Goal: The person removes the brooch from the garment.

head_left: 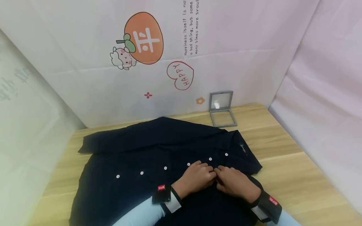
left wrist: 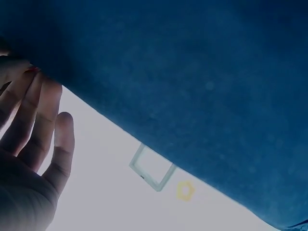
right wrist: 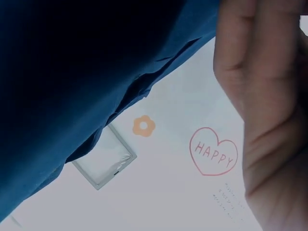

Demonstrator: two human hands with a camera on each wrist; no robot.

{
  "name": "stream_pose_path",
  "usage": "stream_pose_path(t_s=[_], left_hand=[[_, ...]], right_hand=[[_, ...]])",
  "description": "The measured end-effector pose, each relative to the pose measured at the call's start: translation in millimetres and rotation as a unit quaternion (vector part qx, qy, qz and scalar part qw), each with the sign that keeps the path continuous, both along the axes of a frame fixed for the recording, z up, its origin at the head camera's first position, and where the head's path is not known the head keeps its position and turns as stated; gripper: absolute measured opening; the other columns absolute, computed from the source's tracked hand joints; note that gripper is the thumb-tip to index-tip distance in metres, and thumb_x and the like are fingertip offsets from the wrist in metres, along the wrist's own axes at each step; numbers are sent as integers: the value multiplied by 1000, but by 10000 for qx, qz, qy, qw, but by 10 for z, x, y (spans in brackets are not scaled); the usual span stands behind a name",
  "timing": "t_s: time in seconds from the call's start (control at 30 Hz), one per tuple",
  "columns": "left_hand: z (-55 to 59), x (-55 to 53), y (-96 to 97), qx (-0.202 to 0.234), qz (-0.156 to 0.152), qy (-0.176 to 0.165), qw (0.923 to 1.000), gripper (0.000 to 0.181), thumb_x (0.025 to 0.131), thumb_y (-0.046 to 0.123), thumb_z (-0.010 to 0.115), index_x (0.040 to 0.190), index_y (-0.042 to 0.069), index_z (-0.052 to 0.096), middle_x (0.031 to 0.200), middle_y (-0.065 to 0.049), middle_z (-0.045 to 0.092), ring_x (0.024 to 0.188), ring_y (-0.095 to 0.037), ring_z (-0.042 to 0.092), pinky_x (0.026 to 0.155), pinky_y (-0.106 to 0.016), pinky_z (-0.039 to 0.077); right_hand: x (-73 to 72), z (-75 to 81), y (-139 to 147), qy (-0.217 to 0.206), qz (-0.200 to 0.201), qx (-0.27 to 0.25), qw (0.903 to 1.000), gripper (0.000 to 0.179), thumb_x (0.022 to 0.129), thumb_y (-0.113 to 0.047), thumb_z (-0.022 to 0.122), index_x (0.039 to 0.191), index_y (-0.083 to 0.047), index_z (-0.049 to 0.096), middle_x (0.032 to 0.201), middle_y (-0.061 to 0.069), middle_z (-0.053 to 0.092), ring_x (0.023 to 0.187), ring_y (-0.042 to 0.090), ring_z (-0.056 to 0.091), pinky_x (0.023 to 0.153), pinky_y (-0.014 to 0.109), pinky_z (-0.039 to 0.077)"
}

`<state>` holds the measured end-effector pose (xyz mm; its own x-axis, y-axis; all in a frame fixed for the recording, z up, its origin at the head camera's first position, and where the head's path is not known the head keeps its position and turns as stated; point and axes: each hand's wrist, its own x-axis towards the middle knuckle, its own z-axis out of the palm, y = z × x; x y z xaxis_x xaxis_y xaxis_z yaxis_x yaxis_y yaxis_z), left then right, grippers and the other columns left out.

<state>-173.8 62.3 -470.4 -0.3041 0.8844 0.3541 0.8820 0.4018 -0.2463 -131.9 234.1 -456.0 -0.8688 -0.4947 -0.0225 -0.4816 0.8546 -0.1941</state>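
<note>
A dark navy button-up shirt (head_left: 121, 196) lies spread out, its collar (head_left: 245, 153) toward the right and one long sleeve (head_left: 152, 133) across the back. White buttons (head_left: 165, 168) run in a row along its front. My left hand (head_left: 198, 176) and right hand (head_left: 238, 184) meet at the shirt front just below the upper buttons, knuckles almost touching. Both pinch the shirt's front edge with curled fingers; the pinched spot is hidden under them. In the left wrist view, the fingertips (left wrist: 50, 89) reach up to the cloth. The right wrist view shows fingers (right wrist: 269, 62) beside it.
Wood-grain tabletop (head_left: 282, 166) surrounds the shirt. A small grey hinged frame (head_left: 223, 118) stands opened behind the collar, near the back edge. Printed white fabric (head_left: 226, 69) hangs behind the table, with more fabric (head_left: 331, 110) along the right and left sides.
</note>
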Motion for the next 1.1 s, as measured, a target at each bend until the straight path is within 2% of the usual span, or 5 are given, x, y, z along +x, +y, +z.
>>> stream_pose_path(t_s=[0.2, 0.53, 0.77, 1.1], left_hand=[[-17, 10, 9, -19, -15, -194, 9998, 16, 87, 31, 55, 76, 25, 64, 68, 13, 57, 57, -1, 46, 50, -16, 25], [-2, -13, 14, -125, -101, 120, 9998, 21, 87, 30, 56, 67, 26, 60, 63, 13, 55, 53, -1, 42, 49, -17, 21], [30, -12, 22, -157, -99, 179, 9997, 23, 86, 29, 57, 64, 26, 58, 61, 13, 52, 52, -2, 42, 49, -18, 18], [72, 6, 19, -271, -58, 246, 9993, 23, 85, 27, 57, 62, 26, 57, 60, 14, 52, 53, -1, 43, 49, -18, 21]], right_hand=[[-2, -17, 8, 23, 30, -43, 10000, 11, 75, -22, 63, 76, -18, 52, 69, -10, 43, 52, 2, 37, 47, 20, 33], [-18, -12, -6, 96, 10, 27, 9999, 10, 75, -21, 62, 80, -16, 55, 69, -7, 46, 53, 3, 40, 46, 21, 34], [-37, 8, -7, 87, 73, -19, 9999, 10, 75, -20, 63, 76, -16, 53, 66, -7, 44, 53, 3, 39, 47, 21, 34], [-48, 2, -16, 104, 99, -126, 9998, 10, 75, -18, 62, 73, -15, 52, 64, -7, 42, 51, 3, 38, 46, 21, 32]])
